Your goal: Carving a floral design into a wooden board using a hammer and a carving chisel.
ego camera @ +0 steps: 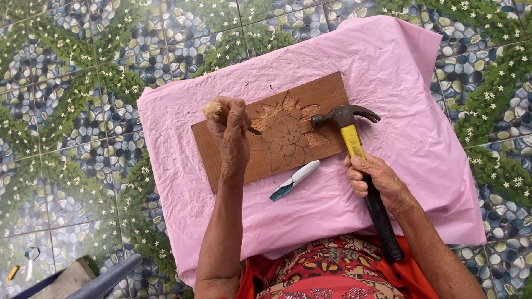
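Right hand (372, 176) grips one hammer (354, 138); left hand (231, 133) grips one chisel (221, 113) on board (327, 91).

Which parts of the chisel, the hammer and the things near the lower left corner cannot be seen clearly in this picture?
Head view only:
- Chisel: the left hand covers most of its shaft; only the frayed top and the dark tip show.
- Hammer: the right hand hides the middle of its handle.
- Grey bar and slab at lower left: cut by the bottom edge, kind unclear.
- Small yellow object: too small.

Matt wood board (327, 94) (crinkled pink cloth (388, 61)).
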